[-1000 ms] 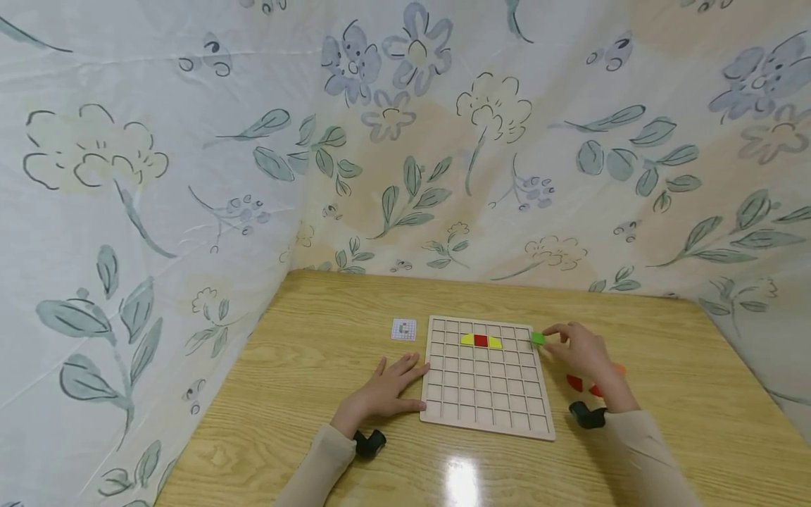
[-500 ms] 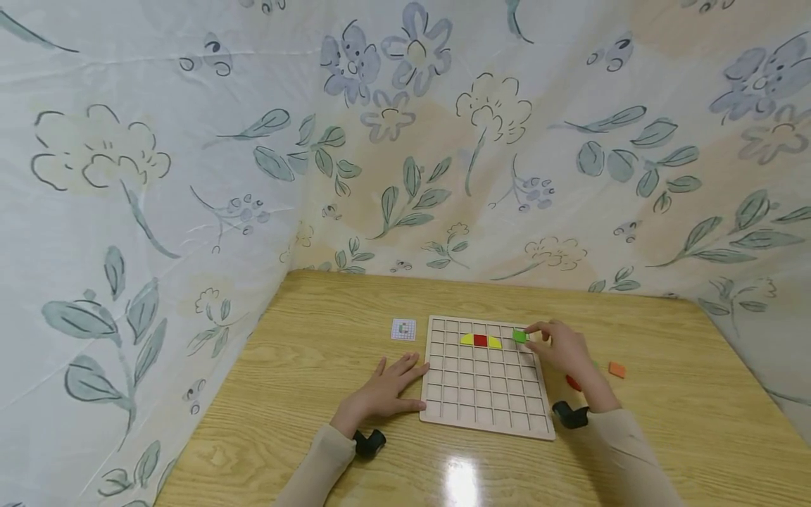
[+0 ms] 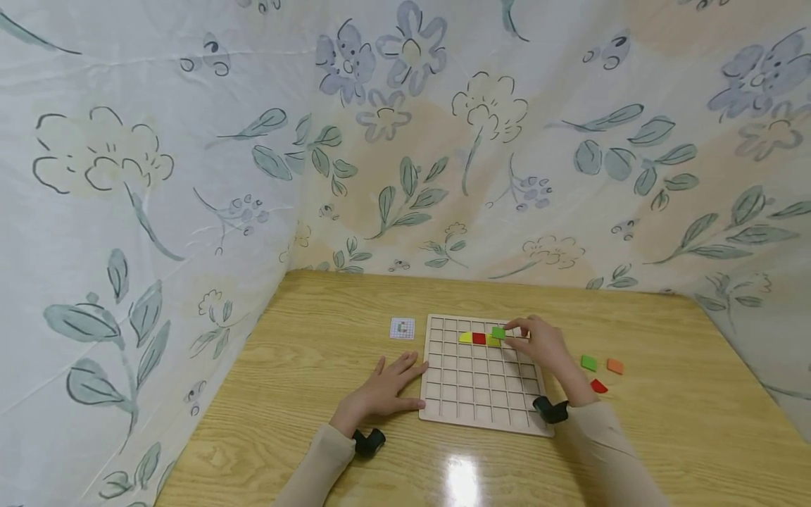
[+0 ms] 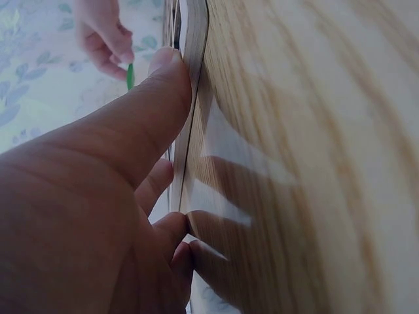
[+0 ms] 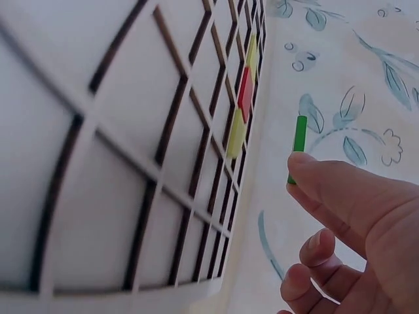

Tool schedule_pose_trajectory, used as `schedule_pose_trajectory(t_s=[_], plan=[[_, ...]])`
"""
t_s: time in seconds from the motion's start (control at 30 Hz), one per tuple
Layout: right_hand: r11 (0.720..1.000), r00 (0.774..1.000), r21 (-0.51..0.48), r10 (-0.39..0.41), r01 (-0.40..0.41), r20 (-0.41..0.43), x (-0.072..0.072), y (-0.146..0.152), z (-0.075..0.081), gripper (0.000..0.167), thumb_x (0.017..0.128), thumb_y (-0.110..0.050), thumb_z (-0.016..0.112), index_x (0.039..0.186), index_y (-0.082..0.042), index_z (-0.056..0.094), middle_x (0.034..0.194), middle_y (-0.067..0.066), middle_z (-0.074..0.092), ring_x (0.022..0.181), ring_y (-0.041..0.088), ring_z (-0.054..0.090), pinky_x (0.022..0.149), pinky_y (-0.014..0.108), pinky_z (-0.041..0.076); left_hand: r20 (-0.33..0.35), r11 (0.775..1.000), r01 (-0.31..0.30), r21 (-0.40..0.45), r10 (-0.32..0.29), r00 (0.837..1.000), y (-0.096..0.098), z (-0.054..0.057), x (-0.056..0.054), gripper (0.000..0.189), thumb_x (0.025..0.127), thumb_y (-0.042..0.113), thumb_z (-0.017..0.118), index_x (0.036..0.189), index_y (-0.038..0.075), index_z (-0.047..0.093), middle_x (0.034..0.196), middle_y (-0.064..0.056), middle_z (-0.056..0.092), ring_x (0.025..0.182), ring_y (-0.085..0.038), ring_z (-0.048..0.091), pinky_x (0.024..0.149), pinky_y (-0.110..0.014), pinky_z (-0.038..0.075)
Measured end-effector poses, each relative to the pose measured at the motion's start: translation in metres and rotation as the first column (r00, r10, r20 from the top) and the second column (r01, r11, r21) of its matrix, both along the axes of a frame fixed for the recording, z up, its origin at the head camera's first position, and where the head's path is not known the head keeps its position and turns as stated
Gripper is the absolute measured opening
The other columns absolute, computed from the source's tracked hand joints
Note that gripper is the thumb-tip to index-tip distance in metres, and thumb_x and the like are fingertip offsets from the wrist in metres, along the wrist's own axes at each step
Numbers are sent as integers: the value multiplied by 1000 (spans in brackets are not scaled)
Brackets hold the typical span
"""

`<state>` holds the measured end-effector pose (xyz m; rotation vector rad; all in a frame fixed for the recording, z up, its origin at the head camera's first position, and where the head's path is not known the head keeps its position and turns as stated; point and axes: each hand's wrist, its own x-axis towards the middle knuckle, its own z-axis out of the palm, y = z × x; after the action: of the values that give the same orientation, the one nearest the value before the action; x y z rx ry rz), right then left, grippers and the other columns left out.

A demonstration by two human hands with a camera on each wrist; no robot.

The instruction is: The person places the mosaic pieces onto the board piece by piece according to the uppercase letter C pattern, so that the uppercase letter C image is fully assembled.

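A wooden grid board (image 3: 465,389) lies on the table. In one of its upper rows sit a yellow quarter-round tile (image 3: 466,338), a red square tile (image 3: 479,339) and a second yellow tile (image 5: 236,133). Between thumb and fingertip, my right hand (image 3: 542,345) pinches a green square tile (image 5: 299,139) above the board, partly covering the right-hand yellow tile in the head view. My left hand (image 3: 382,389) lies with fingers spread, thumb and fingertips touching the board's left edge, as the left wrist view also shows.
Right of the board lie another green tile (image 3: 589,363), an orange tile (image 3: 614,366) and a red curved tile (image 3: 598,386). A small printed pattern card (image 3: 402,328) lies left of the board's top corner. Floral cloth (image 3: 405,176) hangs behind the table.
My right hand has carried the green tile leftward from the board's right edge to over the yellow tile, uncovering the loose tiles on the right. My left hand has stayed put.
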<state>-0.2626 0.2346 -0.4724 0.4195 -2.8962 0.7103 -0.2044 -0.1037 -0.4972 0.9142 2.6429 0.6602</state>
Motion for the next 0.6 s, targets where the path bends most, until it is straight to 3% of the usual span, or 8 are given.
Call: schedule_pose_trajectory(t_s=[0.6], plan=[[998,999,-48,36,-34,27,2,-31,-7,23,81,-21,72,103,-13,71,73,4,47,58,15,35,62,33,19,-3,1000,11,-2,-11,1000,-3,-4,-2,72,90,49,53,149,20,24,155,-10,14,143,-27,9,111,-58,2]])
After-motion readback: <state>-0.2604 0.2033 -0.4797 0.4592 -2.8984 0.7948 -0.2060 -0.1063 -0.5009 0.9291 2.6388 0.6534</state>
